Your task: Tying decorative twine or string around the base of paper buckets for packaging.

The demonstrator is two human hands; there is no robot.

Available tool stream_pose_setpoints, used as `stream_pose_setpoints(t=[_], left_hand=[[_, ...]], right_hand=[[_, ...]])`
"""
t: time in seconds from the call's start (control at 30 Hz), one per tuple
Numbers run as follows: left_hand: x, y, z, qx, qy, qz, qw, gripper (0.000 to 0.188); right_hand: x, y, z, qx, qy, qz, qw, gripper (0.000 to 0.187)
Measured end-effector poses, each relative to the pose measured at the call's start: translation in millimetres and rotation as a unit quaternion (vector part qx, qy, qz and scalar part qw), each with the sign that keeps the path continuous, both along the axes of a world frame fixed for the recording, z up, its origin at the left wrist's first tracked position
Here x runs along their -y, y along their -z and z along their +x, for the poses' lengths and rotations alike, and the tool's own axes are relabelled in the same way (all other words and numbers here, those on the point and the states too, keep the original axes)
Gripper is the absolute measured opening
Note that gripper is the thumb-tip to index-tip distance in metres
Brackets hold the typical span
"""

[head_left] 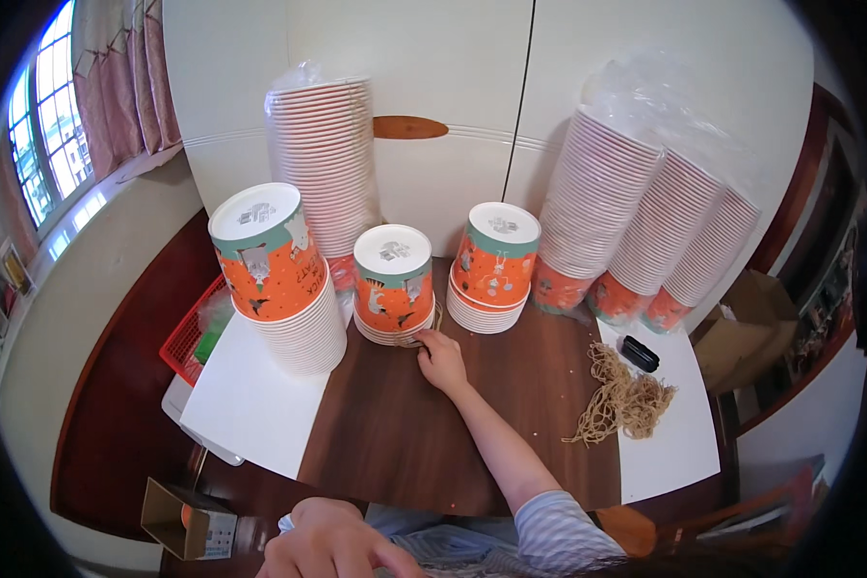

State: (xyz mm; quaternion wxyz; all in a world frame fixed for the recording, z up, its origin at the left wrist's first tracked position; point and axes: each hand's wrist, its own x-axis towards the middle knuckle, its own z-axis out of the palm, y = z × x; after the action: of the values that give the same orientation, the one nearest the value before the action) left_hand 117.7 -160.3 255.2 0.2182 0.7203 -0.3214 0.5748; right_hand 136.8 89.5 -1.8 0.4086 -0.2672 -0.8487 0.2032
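Three upside-down stacks of orange paper cups with green bands and white bases stand on the table: a taller left stack (270, 275), a short middle stack (392, 289) and a short right stack (494, 270). At the lower rim of the middle stack, my right hand (441, 360) is closed, thumb and fingers pinching a thin strand of brown twine (438, 316) against the cups. Close to me at the lower edge is my left hand (332, 544), fingers bent and apart, with nothing visible in it; its fingertips are cut off.
A tangled bundle of brown twine (626, 400) and a small black object (640, 354) lie at right. Tall plastic-wrapped cup stacks (597, 193) stand at the back right, with another wrapped stack (326, 164) at back left. A red basket (188, 337) and a cardboard box (188, 520) are left.
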Motion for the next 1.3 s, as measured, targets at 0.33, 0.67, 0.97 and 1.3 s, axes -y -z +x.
stream_pose_setpoints(t=[0.33,0.67,0.97,1.3], left_hand=[[-0.3,-0.6,-3.5,0.003,-0.001,-0.002,1.0,0.041],[-5.5,-11.9,-3.5,-0.008,0.007,0.017,1.0,0.041],[1.1,29.6,-8.8,0.032,-0.089,-0.299,0.949,0.048],[-153.4,104.7,-22.7,0.056,-0.305,-0.685,0.659,0.026]], right_hand=[[-1.0,-22.7,7.4,-0.051,0.044,0.088,0.994,0.026],[-85.2,-163.7,79.0,0.059,0.325,0.292,0.897,0.042],[-109.4,-188.0,84.6,-0.02,0.195,0.175,0.965,0.01],[-9.2,-234.6,153.4,-0.218,0.139,0.08,0.963,0.013]])
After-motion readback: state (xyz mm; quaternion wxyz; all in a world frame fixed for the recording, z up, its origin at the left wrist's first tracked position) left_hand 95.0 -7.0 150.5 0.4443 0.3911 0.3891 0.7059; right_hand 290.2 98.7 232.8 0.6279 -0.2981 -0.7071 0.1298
